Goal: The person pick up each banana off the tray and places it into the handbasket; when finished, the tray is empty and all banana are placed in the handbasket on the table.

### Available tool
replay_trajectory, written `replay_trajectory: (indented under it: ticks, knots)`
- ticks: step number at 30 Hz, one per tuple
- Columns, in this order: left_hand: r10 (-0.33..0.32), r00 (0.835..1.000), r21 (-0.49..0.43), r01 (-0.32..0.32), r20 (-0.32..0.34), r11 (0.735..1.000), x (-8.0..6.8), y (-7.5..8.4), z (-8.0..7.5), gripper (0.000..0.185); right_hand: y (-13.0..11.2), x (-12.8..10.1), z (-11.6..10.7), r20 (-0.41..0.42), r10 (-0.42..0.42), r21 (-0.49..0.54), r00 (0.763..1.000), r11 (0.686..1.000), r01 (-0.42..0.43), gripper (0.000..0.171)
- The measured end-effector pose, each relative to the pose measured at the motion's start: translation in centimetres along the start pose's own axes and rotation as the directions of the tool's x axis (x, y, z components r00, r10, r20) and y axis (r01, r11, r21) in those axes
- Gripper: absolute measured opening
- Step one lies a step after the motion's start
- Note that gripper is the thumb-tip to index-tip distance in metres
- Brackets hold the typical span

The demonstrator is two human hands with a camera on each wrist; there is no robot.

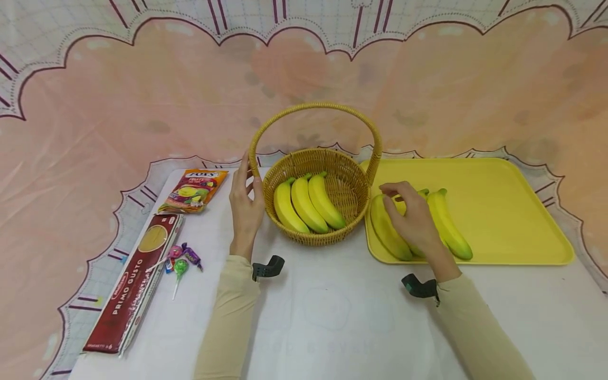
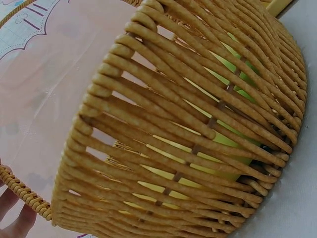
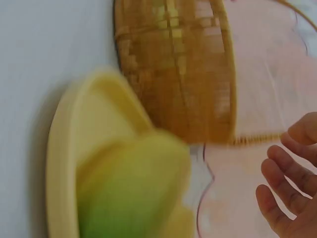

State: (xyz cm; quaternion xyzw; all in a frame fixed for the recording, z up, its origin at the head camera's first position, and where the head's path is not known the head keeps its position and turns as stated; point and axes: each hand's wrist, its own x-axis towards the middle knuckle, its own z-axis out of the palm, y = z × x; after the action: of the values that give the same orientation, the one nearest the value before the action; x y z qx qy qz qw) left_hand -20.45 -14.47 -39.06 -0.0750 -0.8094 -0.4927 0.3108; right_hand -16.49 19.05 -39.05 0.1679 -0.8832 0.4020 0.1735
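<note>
The right hand (image 1: 414, 217), fingers apart, hovers over bananas (image 1: 390, 232) on the tray (image 1: 503, 211); the left hand (image 1: 247, 210) touches the basket handle (image 1: 315, 105), its grip hard to tell. A loose pinch could let one slip.

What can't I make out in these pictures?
Head: parts of the bananas on the tray, behind the right hand.
Head: small print on the candy bag, too small.
Left wrist: most of the left hand, past the left edge.
Right wrist: the outlines of those bananas, lost in blur.
</note>
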Motion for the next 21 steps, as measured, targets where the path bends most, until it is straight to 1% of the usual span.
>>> replay_trajectory:
  ticks: [4, 8, 12, 15, 18, 21]
  knots:
    - [-0.005, 1.000, -0.004, 0.005, 0.002, 1.000, 0.0, 0.0, 0.1, 0.053, 1.9, -1.2, -2.1, -0.060, 0.084, -0.041, 0.995, 0.995, -0.087, 0.026]
    - [-0.006, 1.000, -0.007, 0.006, 0.001, 1.000, 0.0, 0.0, 0.1, 0.052, 3.7, -2.2, -4.1, -0.076, 0.174, -0.093, 0.982, 0.979, -0.181, 0.029]
    - [-0.006, 1.000, -0.009, 0.006, 0.006, 1.000, -0.1, 0.0, 0.0, 0.051, 5.2, -3.3, -5.7, -0.052, 0.231, -0.131, 0.972, 0.963, -0.236, 0.033]
    - [-0.006, 1.000, -0.009, 0.007, 0.010, 1.000, -0.1, 0.1, 0.0, 0.051, 6.2, -4.2, -6.6, -0.012, 0.285, -0.160, 0.959, 0.946, -0.283, 0.038]
    - [-0.006, 1.000, -0.008, 0.006, 0.008, 1.000, 0.0, 0.1, 0.0, 0.051, 7.0, -4.9, -7.2, 0.023, 0.335, -0.183, 0.942, 0.928, -0.325, 0.044]
    - [-0.002, 1.000, -0.005, 0.002, 0.006, 1.000, 0.1, 0.1, 0.0, 0.051, 7.5, -5.5, -7.6, 0.051, 0.359, -0.191, 0.932, 0.920, -0.343, 0.049]
